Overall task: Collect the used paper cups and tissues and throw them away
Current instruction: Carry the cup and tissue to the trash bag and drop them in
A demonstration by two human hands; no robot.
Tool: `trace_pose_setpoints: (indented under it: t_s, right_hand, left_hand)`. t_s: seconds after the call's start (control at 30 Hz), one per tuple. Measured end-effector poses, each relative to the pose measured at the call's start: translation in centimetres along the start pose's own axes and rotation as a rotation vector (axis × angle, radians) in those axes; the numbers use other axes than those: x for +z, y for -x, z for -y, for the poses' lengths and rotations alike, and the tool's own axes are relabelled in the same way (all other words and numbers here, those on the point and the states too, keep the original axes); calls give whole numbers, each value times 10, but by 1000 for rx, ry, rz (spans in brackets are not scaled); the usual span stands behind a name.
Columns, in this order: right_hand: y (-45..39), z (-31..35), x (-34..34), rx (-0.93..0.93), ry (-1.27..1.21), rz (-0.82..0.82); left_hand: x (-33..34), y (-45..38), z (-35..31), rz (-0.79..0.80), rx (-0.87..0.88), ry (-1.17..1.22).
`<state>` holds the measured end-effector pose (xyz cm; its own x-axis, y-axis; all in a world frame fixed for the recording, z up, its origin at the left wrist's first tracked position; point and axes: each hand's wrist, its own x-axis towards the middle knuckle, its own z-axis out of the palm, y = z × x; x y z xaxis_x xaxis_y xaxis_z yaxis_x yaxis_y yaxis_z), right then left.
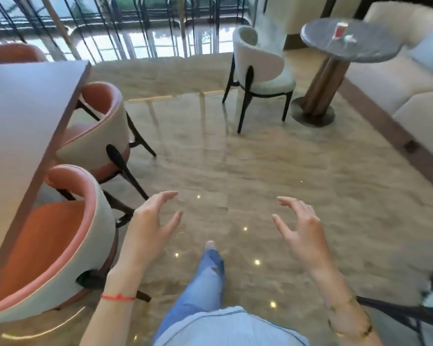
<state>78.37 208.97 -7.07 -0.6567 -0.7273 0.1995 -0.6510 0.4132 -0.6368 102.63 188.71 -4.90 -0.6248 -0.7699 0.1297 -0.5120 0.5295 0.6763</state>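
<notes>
Paper cup (340, 30) beside crumpled tissue (350, 39) on round table (375, 49).

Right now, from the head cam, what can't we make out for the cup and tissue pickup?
- Red paper cup on the round table: blurred and small; full or empty can't be told.
- White thing beside it: probably a tissue, too blurred to confirm.
- Long table: top cut off by the left edge.
- No bin in view.
- Left hand and right hand: open, holding nothing.
</notes>
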Motion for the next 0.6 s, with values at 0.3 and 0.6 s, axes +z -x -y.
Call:
trace_pose_setpoints:
  t_s: [0.3,0.6]
  right_hand:
    - [-167,-62,10,137,5,-115]
    - [-348,-104,-3,261,22,-291]
  left_hand:
    - [65,-230,-17,97,182,7]
    - [118,-457,-62,241,346,9]
